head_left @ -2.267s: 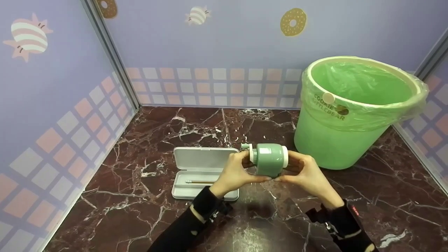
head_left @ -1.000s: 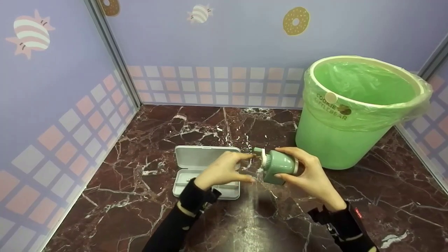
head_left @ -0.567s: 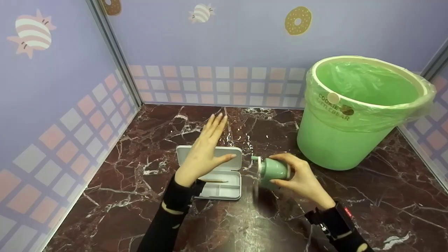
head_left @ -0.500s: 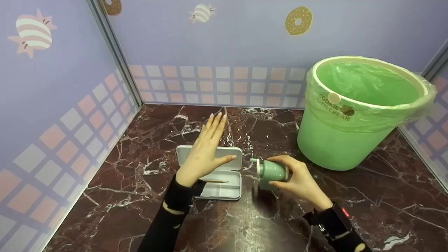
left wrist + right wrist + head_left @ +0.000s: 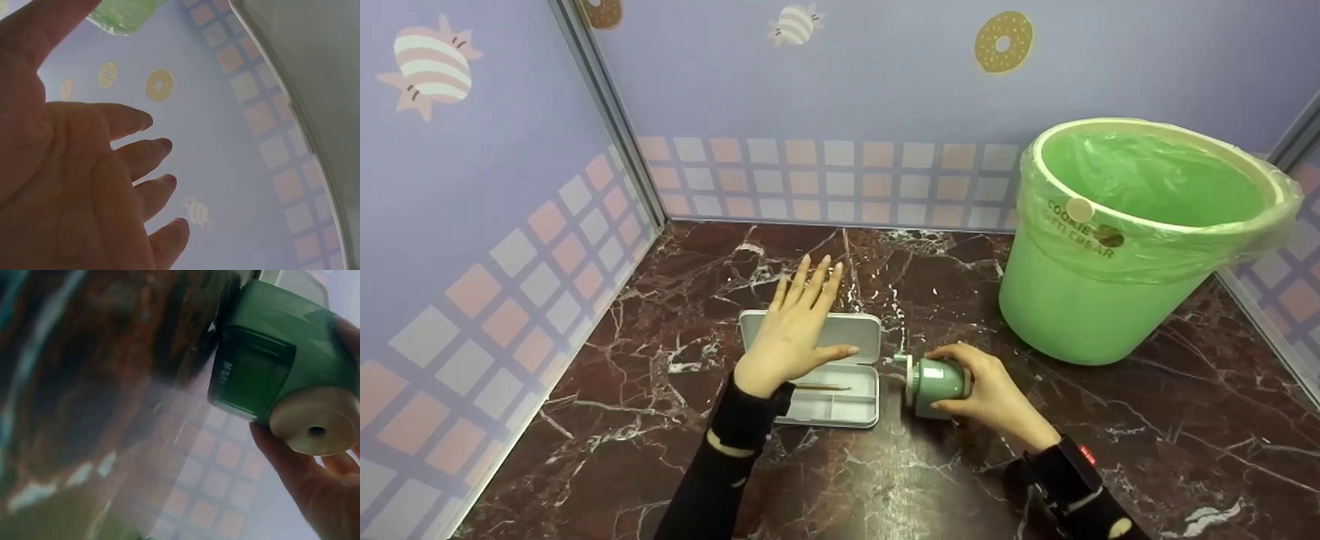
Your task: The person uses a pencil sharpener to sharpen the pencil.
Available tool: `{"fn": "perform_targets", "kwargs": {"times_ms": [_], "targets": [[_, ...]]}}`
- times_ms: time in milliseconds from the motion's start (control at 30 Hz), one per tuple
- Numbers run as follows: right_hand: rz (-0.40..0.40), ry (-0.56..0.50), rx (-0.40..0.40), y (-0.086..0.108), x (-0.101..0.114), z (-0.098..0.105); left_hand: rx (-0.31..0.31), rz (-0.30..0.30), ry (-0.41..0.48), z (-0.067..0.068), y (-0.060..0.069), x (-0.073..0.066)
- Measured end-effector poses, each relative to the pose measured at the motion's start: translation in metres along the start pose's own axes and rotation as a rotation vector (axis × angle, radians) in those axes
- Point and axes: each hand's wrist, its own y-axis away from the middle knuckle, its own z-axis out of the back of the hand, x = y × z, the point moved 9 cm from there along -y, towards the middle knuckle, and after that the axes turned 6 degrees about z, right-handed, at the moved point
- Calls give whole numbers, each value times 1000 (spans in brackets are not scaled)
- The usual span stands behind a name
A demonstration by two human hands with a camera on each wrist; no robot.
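A green hand-crank pencil sharpener [image 5: 939, 384] is gripped by my right hand [image 5: 994, 390], thumb on the near side and fingers on the far side. Its crank points left; the right wrist view shows the cream end with the pencil hole and a dark green drawer [image 5: 253, 371]. The sharpener is down at the tabletop; whether it touches is hard to tell. My left hand [image 5: 787, 334] is held flat with fingers extended above an open white pencil case [image 5: 855, 409], hiding its left part. A pencil [image 5: 825, 387] lies in the case's upper compartment. In the left wrist view the palm holds nothing.
A green trash bin [image 5: 1102, 300] with a clear liner stands at the back right. Small white specks are scattered on the dark marble tabletop [image 5: 660, 465] behind the case. Lilac panels [image 5: 840, 75] close off the back and sides.
My left hand has let go of the sharpener and moved left over the pencil case, its fingers straightening. My right hand has turned the sharpener and lowered it towards the tabletop.
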Motion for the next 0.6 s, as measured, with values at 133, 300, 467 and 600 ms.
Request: {"fn": "perform_targets", "kwargs": {"times_ms": [133, 300, 467, 600], "targets": [[-8, 6, 34, 0, -3, -1, 15, -7, 4, 2, 1, 1], [13, 56, 119, 1, 2, 0, 23, 6, 8, 3, 1, 4], [-39, 178, 125, 3, 16, 28, 13, 22, 15, 6, 1, 9], [-117, 396, 58, 8, 30, 66, 21, 29, 3, 5, 3, 13]]}}
